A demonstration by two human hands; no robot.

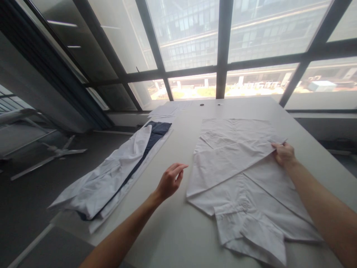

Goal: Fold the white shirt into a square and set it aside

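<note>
Plain white shirt, white and navy clothes, white table, dark grey floor, near-black window frame

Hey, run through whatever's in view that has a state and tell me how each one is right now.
White garment: partly folded, wrinkled, on the table
Right hand: closed on the garment's edge
Left hand: holding nothing, fingers loosely bent
Garment pile: layered, rumpled on top
White sheets: flat, overlapping
</note>
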